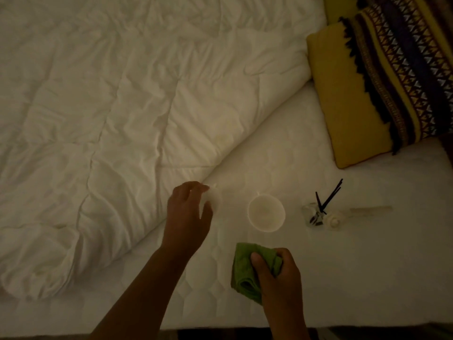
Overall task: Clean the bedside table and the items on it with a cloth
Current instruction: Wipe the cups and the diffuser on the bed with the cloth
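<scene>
My right hand (277,276) bunched round a crumpled green microfibre cloth (245,268), low over the white quilted mattress (343,266), round white cup (266,213) just beyond the cloth, my left hand (188,212) curved beside a faint white object (213,196) left of the cup, its grip impossible to tell

The bed (367,278) carries everything, its white quilted cover bare around a round white cup (266,213) standing upright on it. Right of the cup sits a small clear glass jar (312,213) with black sticks leaning out, a small pale bottle (335,221) close against it, and further right a faint flat thing (370,209) too dim to name. Left of the cup and beyond it lies a white duvet (110,106), folded back. Well beyond the cup to the right rest yellow patterned pillows (343,114). Nearer than the cup, a green cloth (245,268) bunched in the right hand (277,273) may touch the cover
</scene>
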{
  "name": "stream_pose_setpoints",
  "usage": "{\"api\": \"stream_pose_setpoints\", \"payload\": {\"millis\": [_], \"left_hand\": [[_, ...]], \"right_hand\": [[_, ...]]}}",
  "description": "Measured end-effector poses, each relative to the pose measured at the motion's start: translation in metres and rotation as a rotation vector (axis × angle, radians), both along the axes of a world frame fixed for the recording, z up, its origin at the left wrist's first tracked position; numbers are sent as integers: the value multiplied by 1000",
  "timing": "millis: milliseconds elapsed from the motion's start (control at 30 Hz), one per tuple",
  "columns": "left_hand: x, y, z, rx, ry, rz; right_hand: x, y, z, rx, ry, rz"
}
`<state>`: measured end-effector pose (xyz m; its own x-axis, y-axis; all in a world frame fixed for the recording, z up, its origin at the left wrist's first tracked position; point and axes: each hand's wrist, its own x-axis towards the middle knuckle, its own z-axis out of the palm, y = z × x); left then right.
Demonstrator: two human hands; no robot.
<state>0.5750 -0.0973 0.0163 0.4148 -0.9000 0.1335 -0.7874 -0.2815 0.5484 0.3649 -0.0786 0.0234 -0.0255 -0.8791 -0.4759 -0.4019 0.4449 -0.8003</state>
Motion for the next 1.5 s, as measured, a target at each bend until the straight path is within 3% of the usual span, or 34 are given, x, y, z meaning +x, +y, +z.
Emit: {"api": "stream_pose_setpoints", "payload": {"millis": [100,233,367,633,900,1100,1333,1500], "left_hand": [[-28,-20,13,-7,102,-171],[-62,-39,2,259,348,-390],[-76,-46,-19,383,336,-481],[-87,-56,-38,376,371,-411],[-84,-57,-8,304,853,-87],[-74,-60,37,144,1204,74],[-63,-54,77,56,1332,132],[-58,-46,92,26,1454,134]], "right_hand": [[-9,-3,-1,36,-16,-15],[-26,-7,-2,37,-17,-46],[-41,-10,-8,37,3,-50],[-55,-22,-12,28,-10,-65],[-46,-51,20,-106,-82,-13],[-22,-70,62,-290,-183,28],[20,-70,97,-483,-56,40],[32,-73,108,-488,-101,92]]}}
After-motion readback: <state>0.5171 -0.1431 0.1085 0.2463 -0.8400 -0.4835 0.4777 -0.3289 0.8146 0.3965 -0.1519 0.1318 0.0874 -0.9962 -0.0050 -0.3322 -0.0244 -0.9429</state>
